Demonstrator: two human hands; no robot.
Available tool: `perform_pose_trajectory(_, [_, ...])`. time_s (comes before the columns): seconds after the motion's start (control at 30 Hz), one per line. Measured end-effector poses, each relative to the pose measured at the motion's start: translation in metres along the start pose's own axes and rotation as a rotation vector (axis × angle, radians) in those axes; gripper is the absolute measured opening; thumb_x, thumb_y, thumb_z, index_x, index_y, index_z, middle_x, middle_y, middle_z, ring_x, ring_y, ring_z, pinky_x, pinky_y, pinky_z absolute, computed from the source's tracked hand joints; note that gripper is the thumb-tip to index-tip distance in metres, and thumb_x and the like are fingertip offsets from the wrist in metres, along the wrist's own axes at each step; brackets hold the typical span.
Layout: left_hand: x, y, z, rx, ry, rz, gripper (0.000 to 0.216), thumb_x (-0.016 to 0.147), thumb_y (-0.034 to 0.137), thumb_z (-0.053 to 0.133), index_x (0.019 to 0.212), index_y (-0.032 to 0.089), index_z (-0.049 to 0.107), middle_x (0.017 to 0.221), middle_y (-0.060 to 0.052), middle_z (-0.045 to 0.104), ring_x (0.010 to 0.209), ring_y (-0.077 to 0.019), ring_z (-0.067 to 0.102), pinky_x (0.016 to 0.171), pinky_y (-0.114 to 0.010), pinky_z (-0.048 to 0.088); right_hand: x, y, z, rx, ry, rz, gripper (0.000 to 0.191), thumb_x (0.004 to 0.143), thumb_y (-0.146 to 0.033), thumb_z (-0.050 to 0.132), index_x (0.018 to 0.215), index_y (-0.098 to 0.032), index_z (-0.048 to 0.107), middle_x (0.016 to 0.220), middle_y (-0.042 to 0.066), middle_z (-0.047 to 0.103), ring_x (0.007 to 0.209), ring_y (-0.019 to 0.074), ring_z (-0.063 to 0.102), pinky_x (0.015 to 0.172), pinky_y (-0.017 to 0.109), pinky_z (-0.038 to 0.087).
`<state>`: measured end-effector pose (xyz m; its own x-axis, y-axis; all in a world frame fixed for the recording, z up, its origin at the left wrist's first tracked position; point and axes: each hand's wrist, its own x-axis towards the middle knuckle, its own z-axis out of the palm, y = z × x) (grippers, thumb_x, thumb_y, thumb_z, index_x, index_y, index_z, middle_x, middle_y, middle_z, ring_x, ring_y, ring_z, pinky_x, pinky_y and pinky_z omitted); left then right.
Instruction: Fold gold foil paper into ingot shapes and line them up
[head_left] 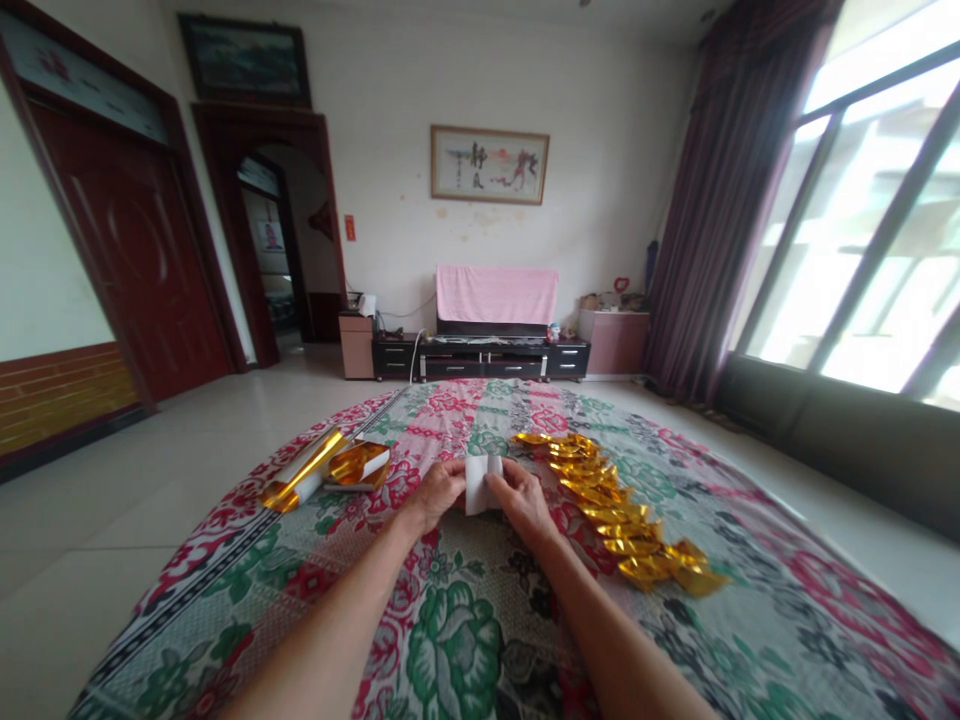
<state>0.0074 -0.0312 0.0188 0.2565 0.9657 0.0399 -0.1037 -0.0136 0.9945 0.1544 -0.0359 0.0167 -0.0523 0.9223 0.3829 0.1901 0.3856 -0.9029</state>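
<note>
Between my two hands is a small piece of paper (pixel 478 486), its white side facing me and a fold or crease near its right part. My left hand (pixel 442 492) pinches the paper's left edge. On the right edge, my right hand (pixel 523 498) grips it with the thumb pressed on the white face. To the right lies a row of folded gold foil paper ingots (pixel 600 490), running from the far middle toward the near right. Over on the left are a curled gold foil sheet (pixel 307 468) and a stack of gold foil paper (pixel 361 464).
A floral cloth (pixel 454 650) covers the round table under my hands. Beyond it stands a low black cabinet (pixel 487 358), with a pink cloth (pixel 496 295) draped over something on top. A window (pixel 862 230) and purple curtain (pixel 694 200) are on the right.
</note>
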Motion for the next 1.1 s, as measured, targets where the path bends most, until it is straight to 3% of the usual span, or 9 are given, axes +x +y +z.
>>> perform_pose_trajectory(0.13, [-0.003, 0.006, -0.001, -0.073, -0.003, -0.038, 0.044, 0.068, 0.046, 0.056, 0.097, 0.013, 0.063, 0.065, -0.005, 0.065, 0.058, -0.0148, 0.058, 0.052, -0.023, 0.041, -0.001, 0.001, 0.0, -0.024, -0.002, -0.005, 0.033, 0.07, -0.036, 0.052, 0.091, -0.014, 0.066, 0.069, 0.001, 0.062, 0.066, 0.0164, 0.055, 0.055, 0.021, 0.041])
perform_pose_trajectory(0.33, [-0.005, 0.014, 0.0, -0.105, -0.026, -0.12, 0.07, 0.068, 0.071, 0.039, 0.099, 0.011, 0.06, 0.07, -0.008, 0.064, 0.065, -0.0173, 0.059, 0.054, -0.025, 0.042, 0.0, 0.003, -0.001, -0.07, 0.02, -0.033, 0.032, 0.07, -0.037, 0.052, 0.088, -0.014, 0.067, 0.071, 0.001, 0.063, 0.068, 0.0164, 0.055, 0.057, 0.021, 0.042])
perform_pose_trajectory(0.57, [-0.006, 0.009, 0.001, -0.01, -0.039, 0.015, 0.048, 0.059, 0.043, 0.069, 0.094, 0.01, 0.063, 0.069, -0.005, 0.065, 0.065, -0.0153, 0.057, 0.063, -0.025, 0.043, 0.002, 0.008, 0.001, -0.057, 0.019, -0.039, 0.033, 0.07, -0.037, 0.053, 0.09, -0.015, 0.066, 0.075, 0.001, 0.064, 0.071, 0.0177, 0.056, 0.06, 0.022, 0.043])
perform_pose_trajectory(0.87, [0.003, -0.002, -0.003, -0.007, 0.083, 0.028, 0.037, 0.059, 0.036, 0.07, 0.084, 0.009, 0.066, 0.061, -0.003, 0.063, 0.058, -0.0132, 0.056, 0.06, -0.025, 0.043, -0.003, -0.008, -0.002, 0.07, 0.05, 0.023, 0.035, 0.069, -0.036, 0.053, 0.094, -0.014, 0.063, 0.08, 0.003, 0.065, 0.075, 0.0187, 0.056, 0.063, 0.024, 0.044])
perform_pose_trajectory(1.1, [0.003, 0.004, -0.001, 0.001, 0.237, 0.014, 0.039, 0.055, 0.035, 0.071, 0.082, 0.009, 0.065, 0.056, -0.001, 0.059, 0.052, -0.0122, 0.053, 0.052, -0.023, 0.042, 0.002, 0.0, 0.001, 0.303, 0.102, 0.126, 0.039, 0.065, -0.035, 0.057, 0.097, -0.013, 0.059, 0.073, 0.004, 0.065, 0.058, 0.0138, 0.055, 0.052, 0.022, 0.043])
